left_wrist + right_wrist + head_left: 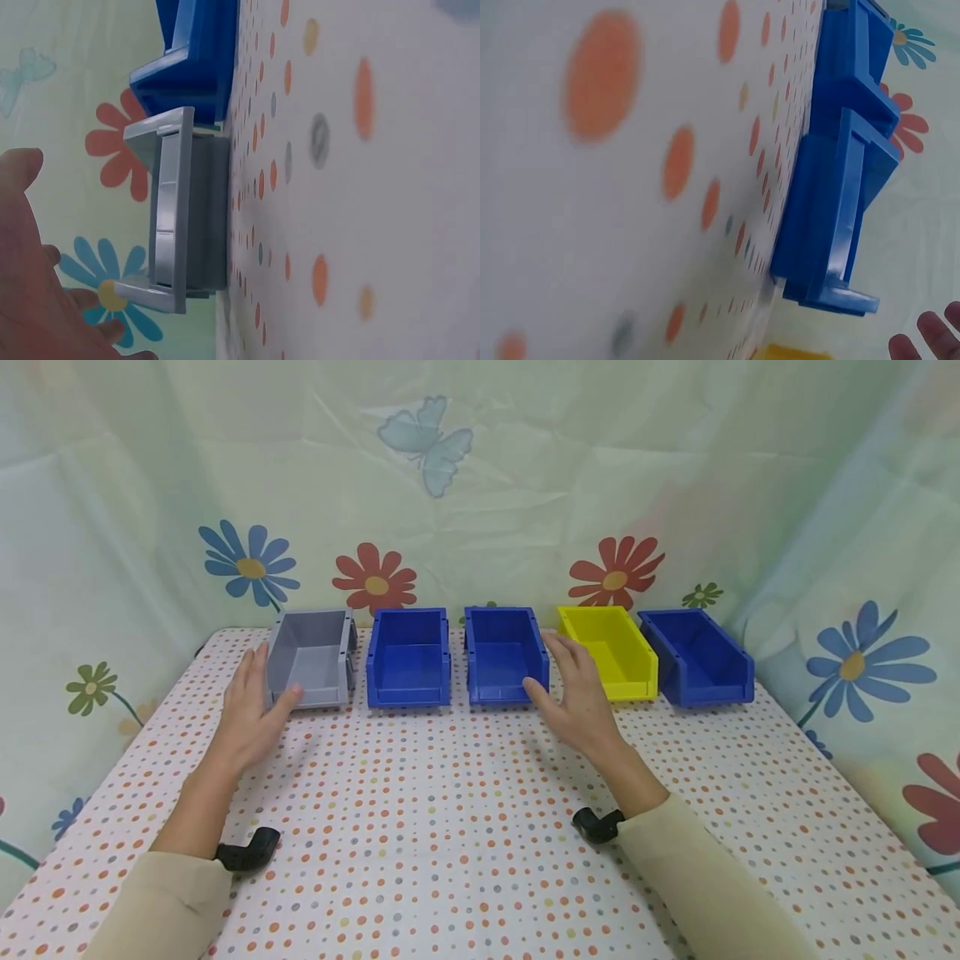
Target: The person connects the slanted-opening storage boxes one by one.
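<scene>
My left hand (251, 714) hovers at the front left of a grey plastic bin (311, 696), fingers extended and thumb spread. In the left wrist view, a gap shows between this hand (34, 285) and the grey bin (206, 217). My right hand (579, 702) is held between a blue bin (498, 694) and the yellow bin (633, 690), its fingers loosely extended. Only some fingertips (936, 334) enter the right wrist view, apart from the blue bin (806, 210). Neither hand holds anything.
Another blue bin (408, 697) stands right of the grey one, and a third blue bin (716, 693) sits at the right end of the row. A dotted cloth (420, 827) covers the table. Behind the bins hangs a flowered curtain (510, 518).
</scene>
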